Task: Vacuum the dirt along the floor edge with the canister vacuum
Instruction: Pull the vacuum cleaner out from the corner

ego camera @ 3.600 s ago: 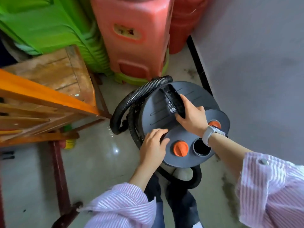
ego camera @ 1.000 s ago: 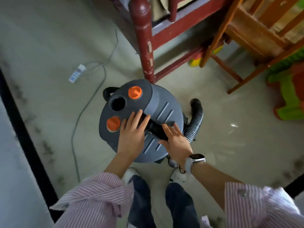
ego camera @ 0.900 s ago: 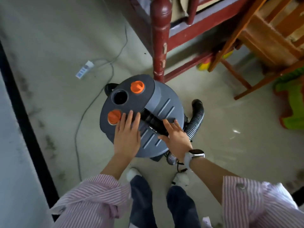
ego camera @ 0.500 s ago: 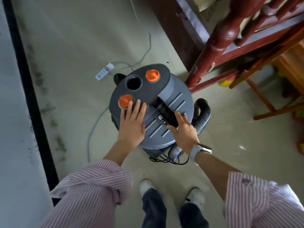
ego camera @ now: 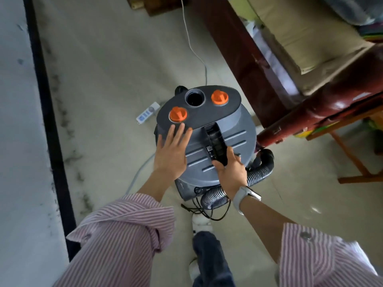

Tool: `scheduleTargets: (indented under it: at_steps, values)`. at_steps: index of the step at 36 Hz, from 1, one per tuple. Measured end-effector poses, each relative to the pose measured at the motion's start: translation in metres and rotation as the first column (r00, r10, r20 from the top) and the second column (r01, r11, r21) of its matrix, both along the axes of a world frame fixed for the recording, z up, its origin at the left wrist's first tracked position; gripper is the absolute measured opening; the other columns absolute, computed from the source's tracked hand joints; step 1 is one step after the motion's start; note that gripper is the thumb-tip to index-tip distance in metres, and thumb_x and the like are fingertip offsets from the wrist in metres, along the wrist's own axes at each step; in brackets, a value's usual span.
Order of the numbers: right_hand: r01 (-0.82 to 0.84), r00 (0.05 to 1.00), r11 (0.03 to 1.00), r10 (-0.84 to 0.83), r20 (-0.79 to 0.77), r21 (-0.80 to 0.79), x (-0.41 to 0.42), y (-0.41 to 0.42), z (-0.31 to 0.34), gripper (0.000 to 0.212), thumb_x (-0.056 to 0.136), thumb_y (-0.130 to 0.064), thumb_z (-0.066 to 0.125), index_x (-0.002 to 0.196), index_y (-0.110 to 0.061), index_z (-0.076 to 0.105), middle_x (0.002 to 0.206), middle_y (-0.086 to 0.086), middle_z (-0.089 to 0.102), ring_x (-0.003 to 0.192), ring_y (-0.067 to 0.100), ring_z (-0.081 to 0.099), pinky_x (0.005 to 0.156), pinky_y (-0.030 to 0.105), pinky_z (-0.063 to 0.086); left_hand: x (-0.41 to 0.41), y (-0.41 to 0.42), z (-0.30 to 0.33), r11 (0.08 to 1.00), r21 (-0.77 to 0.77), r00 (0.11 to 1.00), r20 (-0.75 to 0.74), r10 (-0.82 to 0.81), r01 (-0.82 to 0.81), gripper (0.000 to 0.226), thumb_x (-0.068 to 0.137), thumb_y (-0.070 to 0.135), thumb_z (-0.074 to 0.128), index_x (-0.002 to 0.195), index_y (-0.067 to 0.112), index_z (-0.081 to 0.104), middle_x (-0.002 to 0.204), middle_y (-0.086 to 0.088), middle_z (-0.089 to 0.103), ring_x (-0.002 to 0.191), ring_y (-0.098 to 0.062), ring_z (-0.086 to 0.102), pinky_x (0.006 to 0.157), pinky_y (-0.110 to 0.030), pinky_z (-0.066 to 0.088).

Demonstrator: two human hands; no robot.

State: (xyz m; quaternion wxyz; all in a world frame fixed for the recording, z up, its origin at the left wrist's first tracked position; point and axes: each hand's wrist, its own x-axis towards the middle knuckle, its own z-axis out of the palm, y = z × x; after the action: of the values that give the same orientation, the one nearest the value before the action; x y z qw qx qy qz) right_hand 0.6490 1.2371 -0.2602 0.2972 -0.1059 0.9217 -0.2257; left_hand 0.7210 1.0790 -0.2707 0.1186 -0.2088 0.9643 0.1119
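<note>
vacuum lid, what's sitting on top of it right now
On the vacuum lid: two orange knobs, an open round port and a black carry handle. The left hand lies flat on it; the right hand grips the handle's near end, covering that part.

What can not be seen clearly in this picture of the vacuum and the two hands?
- Head view: the hose end and nozzle, hidden behind the canister vacuum and right hand.
- Label text on the black handle: too small.
- White cable: cut off at the top edge, plug unseen.
- Power strip: partly behind the canister.
- Under the flat left hand: lid covered.
</note>
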Motion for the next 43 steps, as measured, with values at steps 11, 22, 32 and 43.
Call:
scheduleTargets:
  at_steps: [11,22,32,43]
  values:
    - [0.065,0.997,0.998,-0.065,0.051,0.007,-0.042,-0.077,0.004,0.063,0.099,-0.031,0.046,0.151,-0.017,0.014,0.152,0.016,0.027,0.142,0.039,0.024,0.101,0.049,0.039,-0.055,-0.073,0.007,0.994,0.094,0.999,0.013,0.051,-0.052,0.076,0.094,0.014,0.045,0.152,0.029,-0.002,0.16,0.007,-0.011,0.147,-0.018,-0.012,0.118,-0.05,0.013]
    - [0.047,0.999,0.998,-0.046,0.02,-0.041,-0.059,-0.113,0.006,0.066,0.1,-0.031,0.044,0.153,-0.017,0.007,0.158,0.013,0.016,0.147,0.034,0.011,0.111,0.048,0.029,-0.071,-0.117,0.0,0.993,0.118,0.999,-0.043,-0.01,0.014,0.082,0.087,0.014,0.05,0.153,0.025,0.002,0.161,0.001,-0.008,0.147,-0.022,-0.011,0.115,-0.057,0.012]
    - [0.159,0.962,0.981,-0.179,-0.208,-0.113,-0.046,-0.05,-0.024,0.062,0.081,0.012,0.042,0.142,0.0,0.039,0.149,0.016,0.037,0.141,0.031,0.029,0.118,0.042,0.022,-0.033,-0.081,-0.024,0.972,0.232,0.924,-0.377,0.064,0.027,0.055,0.078,0.014,0.056,0.132,0.004,0.047,0.145,-0.025,0.037,0.134,-0.042,0.036,0.101,-0.054,0.041]
    - [-0.251,0.951,0.932,0.288,-0.113,0.263,-0.098,-0.003,-0.067,0.067,0.084,-0.001,0.052,0.147,-0.013,0.033,0.154,0.006,0.032,0.146,0.03,0.018,0.118,0.05,0.016,-0.012,-0.026,-0.059,0.985,0.169,0.982,-0.189,-0.013,0.045,0.074,0.077,0.023,0.069,0.142,0.012,0.037,0.153,-0.012,0.032,0.143,-0.034,0.022,0.108,-0.064,0.026]
